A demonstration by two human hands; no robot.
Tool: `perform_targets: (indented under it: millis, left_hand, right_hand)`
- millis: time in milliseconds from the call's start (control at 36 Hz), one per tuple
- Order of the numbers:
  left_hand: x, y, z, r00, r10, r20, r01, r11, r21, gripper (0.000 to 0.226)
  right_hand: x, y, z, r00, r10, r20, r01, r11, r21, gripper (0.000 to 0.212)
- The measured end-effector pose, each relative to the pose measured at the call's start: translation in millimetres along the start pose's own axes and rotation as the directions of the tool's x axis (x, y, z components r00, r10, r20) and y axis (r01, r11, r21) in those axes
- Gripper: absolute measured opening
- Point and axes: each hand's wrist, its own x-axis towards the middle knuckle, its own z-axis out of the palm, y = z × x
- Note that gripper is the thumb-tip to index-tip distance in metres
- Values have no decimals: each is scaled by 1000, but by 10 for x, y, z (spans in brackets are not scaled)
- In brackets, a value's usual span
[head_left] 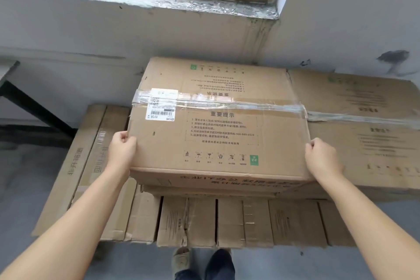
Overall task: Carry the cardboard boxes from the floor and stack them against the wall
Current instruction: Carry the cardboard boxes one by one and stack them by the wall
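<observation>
A large taped cardboard box with a white label and printed text lies flat on top of the stack by the wall, under the window. My left hand grips its left edge near the front corner. My right hand grips the right edge near the front corner. A second box of the same kind lies to its right on the stack, partly under it. Several boxes standing on edge form the row beneath them.
Two long flat cartons lie at the left of the stack. A black table frame stands at the far left by the wall. The window sill juts out above. Grey floor and my feet lie below.
</observation>
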Motion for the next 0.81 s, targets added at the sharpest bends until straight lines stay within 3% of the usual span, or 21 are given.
perform_targets:
  millis: [278, 444, 611, 694, 806]
  left_hand:
    - [-198, -135, -64, 997, -69, -38, 69, 998, -5, 38]
    - [-238, -3, -188, 996, -62, 67, 67, 995, -79, 49]
    - [-536, 186, -420, 957, 240, 163, -250, 967, 43, 48]
    - [-800, 215, -580, 890, 381, 252, -401, 916, 29, 45]
    - [-1212, 90, -780, 798, 467, 381, -500, 866, -13, 42]
  right_hand:
    - [-94, 76, 121, 997, -76, 7, 77, 997, -20, 26]
    - [-274, 22, 75, 996, -68, 54, 67, 998, 16, 38]
    - [-901, -16, -178, 990, -141, 27, 134, 976, 173, 48]
    - [-1375, -16, -301, 974, -225, -33, 218, 883, 416, 45]
    - [-2101, 54, -230, 964, -257, -63, 233, 711, 663, 36]
